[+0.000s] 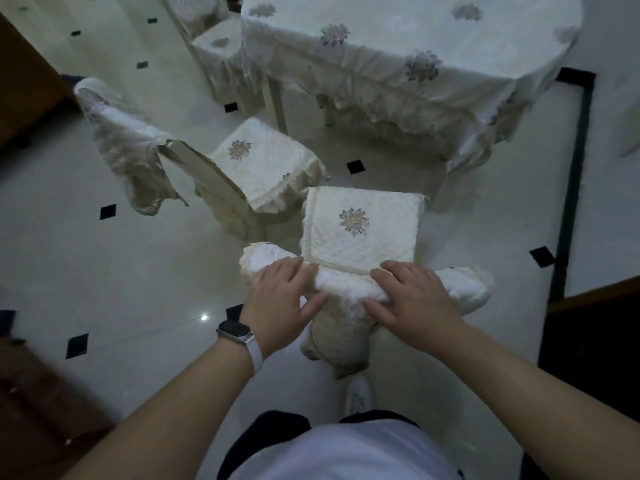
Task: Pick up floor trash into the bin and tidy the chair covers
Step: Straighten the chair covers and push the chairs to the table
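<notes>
A: Head view first; where to find the hands?

B: Both up on the nearest backrest, along its top edge; grips the back cover (346,289) with the left hand (284,299), fingers laid over the top, thumb tucked on the near side; clamps it likewise with the right hand (415,303), in from the right-hand end; wears a watch (235,332) on the left wrist.

A: And the cover itself?

B: Sits bunched and rolled along that top edge; hangs down the near face below the thumbs; meets the quilted seat cover (360,226) just beyond the fingers, flower motif in its middle.

A: Anything else of the kind?

B: Off to the left, on a second chair (207,174): a loose back cover (124,150) dangling from the upper end of the backrest, bare frame showing below; a second seat cover (266,168) lying on its seat, frill over the edge. Beyond, a flowered tablecloth (398,53); underneath, pale floor (69,258) with small dark diamonds.
</notes>
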`<state>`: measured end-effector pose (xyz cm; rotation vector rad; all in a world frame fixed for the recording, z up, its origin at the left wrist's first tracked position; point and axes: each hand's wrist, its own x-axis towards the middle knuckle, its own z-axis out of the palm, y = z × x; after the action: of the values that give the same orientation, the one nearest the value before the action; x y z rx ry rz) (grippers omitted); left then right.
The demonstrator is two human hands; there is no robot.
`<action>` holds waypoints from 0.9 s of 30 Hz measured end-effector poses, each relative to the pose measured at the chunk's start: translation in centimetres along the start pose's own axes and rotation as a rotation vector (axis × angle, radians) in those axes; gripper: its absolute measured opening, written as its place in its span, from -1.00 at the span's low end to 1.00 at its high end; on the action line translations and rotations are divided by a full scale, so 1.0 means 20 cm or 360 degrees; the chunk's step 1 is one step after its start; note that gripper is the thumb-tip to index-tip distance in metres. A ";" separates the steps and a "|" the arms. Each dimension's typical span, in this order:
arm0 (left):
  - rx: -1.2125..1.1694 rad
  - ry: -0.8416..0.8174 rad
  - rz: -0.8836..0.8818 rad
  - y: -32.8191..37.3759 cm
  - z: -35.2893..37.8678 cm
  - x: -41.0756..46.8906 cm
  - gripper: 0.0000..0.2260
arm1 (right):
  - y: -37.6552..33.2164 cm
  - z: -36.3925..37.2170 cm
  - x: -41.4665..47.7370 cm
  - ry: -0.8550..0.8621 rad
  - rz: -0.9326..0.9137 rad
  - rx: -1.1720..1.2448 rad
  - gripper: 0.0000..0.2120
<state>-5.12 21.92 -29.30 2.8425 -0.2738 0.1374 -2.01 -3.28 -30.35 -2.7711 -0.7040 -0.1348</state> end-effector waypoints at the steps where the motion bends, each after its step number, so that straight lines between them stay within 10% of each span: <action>1: -0.0004 -0.0025 0.0018 0.00 0.02 0.01 -0.50 | 0.01 0.00 -0.02 -0.0006 0.0027 0.0008 -0.48; 27: 0.0009 0.0091 0.0661 -0.48 0.02 0.38 -0.38 | -0.18 0.07 0.21 0.0386 0.0204 -0.0427 -0.41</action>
<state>4.21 29.50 -31.40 2.7414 -0.8480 0.3016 -0.04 2.14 -30.11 -2.9687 -0.4746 -0.5662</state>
